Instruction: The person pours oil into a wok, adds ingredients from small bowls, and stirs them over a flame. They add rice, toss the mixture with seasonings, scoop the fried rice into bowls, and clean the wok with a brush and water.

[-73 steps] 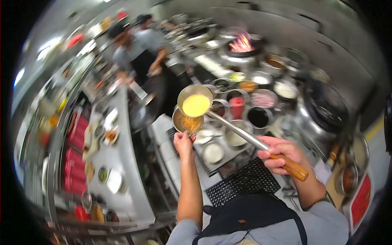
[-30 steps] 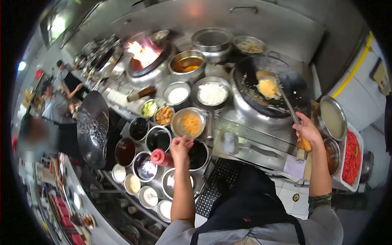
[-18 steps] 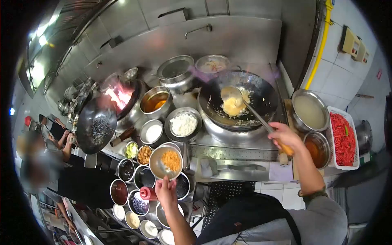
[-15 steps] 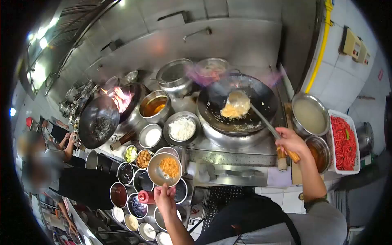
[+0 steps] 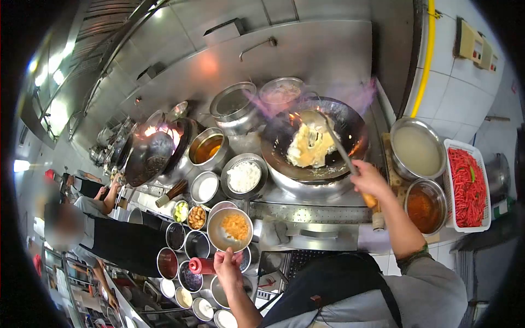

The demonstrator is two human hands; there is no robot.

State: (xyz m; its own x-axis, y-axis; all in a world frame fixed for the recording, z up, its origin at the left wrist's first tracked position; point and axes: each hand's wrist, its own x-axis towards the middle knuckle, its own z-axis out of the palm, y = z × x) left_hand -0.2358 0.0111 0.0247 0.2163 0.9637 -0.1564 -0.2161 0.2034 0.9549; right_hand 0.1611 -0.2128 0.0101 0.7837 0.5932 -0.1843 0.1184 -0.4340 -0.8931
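My left hand (image 5: 228, 269) grips the near rim of a steel bowl (image 5: 215, 233) with a mound of finely chopped orange food (image 5: 236, 226) in it. The fingers of my right hand (image 5: 369, 180) are wrapped round the handle of a long ladle (image 5: 341, 148), which reaches across into a dark wok (image 5: 350, 128). At the wok's centre lies a pale yellow, egg-like mass (image 5: 313, 145), with the ladle's head at its far edge. Small orange flames show around it. A red squeeze bottle (image 5: 202, 266) lies just left of my left hand.
A perforated bowl of white food (image 5: 244, 174) and an oil pot (image 5: 208, 148) stand left of the wok. Seasoning pots (image 5: 167, 262) crowd the lower left. To the right are a basin (image 5: 416, 150) and a basket of red chillies (image 5: 466, 188). Farther left a co-worker (image 5: 117, 238) handles a flaming wok (image 5: 150, 158).
The yellow mass has spread wider in the wok, and the ladle's head has shifted to its far side. Orange flames now show in the wok. The co-worker's wok has moved over the fire.
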